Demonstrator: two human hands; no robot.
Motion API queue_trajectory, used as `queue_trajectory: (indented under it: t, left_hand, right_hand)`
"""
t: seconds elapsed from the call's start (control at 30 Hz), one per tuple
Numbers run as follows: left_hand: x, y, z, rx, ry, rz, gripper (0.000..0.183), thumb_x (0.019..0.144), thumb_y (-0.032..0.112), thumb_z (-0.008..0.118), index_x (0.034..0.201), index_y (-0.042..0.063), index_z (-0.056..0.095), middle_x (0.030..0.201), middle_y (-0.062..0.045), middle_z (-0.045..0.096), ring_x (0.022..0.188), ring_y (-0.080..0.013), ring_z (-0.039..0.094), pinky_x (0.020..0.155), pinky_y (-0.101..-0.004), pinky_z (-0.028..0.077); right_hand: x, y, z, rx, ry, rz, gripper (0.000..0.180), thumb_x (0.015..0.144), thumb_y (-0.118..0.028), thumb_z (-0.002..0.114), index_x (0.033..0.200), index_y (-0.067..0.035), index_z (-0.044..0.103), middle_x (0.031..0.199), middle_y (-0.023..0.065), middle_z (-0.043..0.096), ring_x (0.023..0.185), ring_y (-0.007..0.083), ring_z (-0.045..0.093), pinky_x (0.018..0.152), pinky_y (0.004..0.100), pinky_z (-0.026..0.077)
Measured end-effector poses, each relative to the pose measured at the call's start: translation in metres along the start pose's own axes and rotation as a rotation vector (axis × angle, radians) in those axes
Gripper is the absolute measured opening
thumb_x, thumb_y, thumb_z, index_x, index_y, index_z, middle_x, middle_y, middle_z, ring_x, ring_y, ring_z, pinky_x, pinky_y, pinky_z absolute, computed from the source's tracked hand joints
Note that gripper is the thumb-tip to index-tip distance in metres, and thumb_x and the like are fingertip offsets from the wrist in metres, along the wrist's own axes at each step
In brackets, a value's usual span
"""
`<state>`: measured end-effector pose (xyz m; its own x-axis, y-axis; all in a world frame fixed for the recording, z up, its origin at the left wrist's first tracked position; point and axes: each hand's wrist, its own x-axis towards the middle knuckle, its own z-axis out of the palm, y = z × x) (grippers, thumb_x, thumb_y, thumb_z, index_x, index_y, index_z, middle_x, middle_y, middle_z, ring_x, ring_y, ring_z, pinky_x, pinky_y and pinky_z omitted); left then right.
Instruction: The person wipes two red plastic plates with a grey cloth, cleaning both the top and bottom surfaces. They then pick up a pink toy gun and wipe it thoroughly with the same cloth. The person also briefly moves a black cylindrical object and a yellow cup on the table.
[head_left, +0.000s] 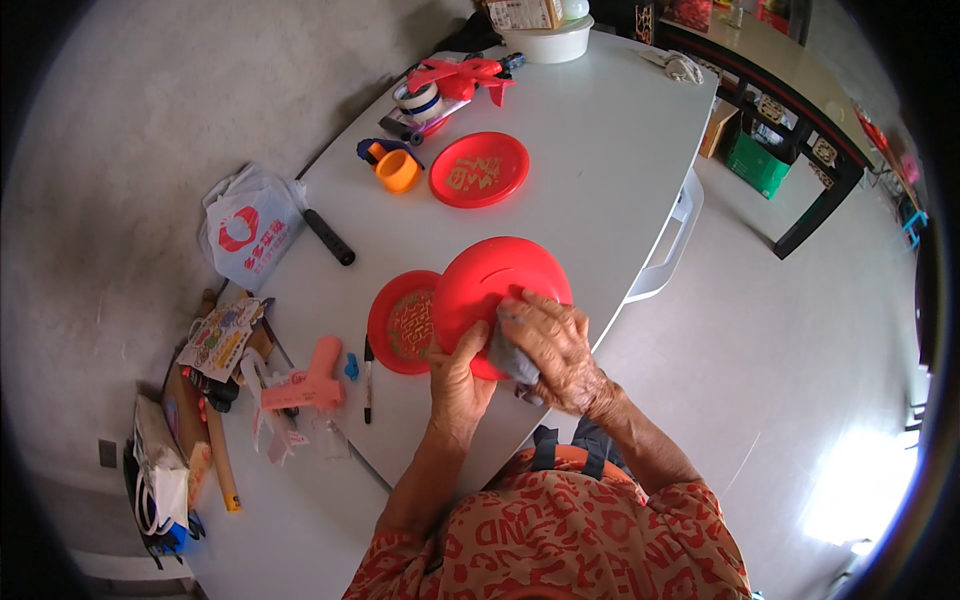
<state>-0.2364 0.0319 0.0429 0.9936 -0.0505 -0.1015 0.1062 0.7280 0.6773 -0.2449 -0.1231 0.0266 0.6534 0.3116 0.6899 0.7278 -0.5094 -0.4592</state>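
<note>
My left hand (459, 379) grips the near edge of a red plastic plate (499, 274), whose plain underside faces up. My right hand (559, 349) presses a grey cloth (512, 352) against that underside, close to the rim at its lower right. Partly hidden beneath the held plate, a second red plate (386, 337) with a gold pattern lies face up on the white table (592, 172). Farther off, another red plate (480, 169) with gold characters rests on the tabletop.
Left of the plates lie a marker pen (368, 382), a pink toy gun (319, 379), a black handle (330, 237) and a plastic bag (255, 225). An orange cup (397, 171), tape rolls (418, 101) and a white basin (547, 41) stand farther back. A white chair (667, 240) adjoins the table's right edge.
</note>
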Motion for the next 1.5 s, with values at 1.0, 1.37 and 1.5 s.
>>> queue_trajectory:
  t: [1.0,1.37,1.5]
  left_hand:
    - [0.004,-0.008,-0.004,0.218,-0.157,-0.053,0.07,0.094,0.056,0.042,0.137,0.001,0.034,0.138,-0.012,0.042,0.125,-0.0248,0.044,0.104,-0.0428,0.038]
    - [0.005,-0.012,-0.001,0.202,-0.101,-0.053,0.058,0.095,0.053,0.04,0.121,0.002,0.046,0.122,-0.008,0.052,0.111,-0.0178,0.053,0.095,-0.0359,0.045]
    - [0.003,-0.012,-0.007,0.186,-0.077,-0.094,0.079,0.091,0.068,0.024,0.136,0.003,0.036,0.132,-0.01,0.046,0.121,-0.0208,0.047,0.101,-0.0366,0.041]
  right_hand:
    - [0.059,0.018,-0.003,-0.132,0.275,0.181,0.056,0.067,-0.001,0.065,0.121,-0.005,0.053,0.114,0.0181,0.054,0.1,0.0362,0.056,0.085,0.0436,0.047]
    - [0.046,0.015,0.007,-0.167,0.333,0.104,0.064,0.06,-0.004,0.071,0.121,-0.001,0.051,0.118,0.0204,0.052,0.107,0.0376,0.053,0.089,0.045,0.045]
    - [0.037,-0.006,0.014,-0.101,0.143,-0.076,0.06,0.063,-0.012,0.069,0.12,-0.007,0.052,0.121,0.0158,0.052,0.113,0.0333,0.053,0.091,0.0453,0.044]
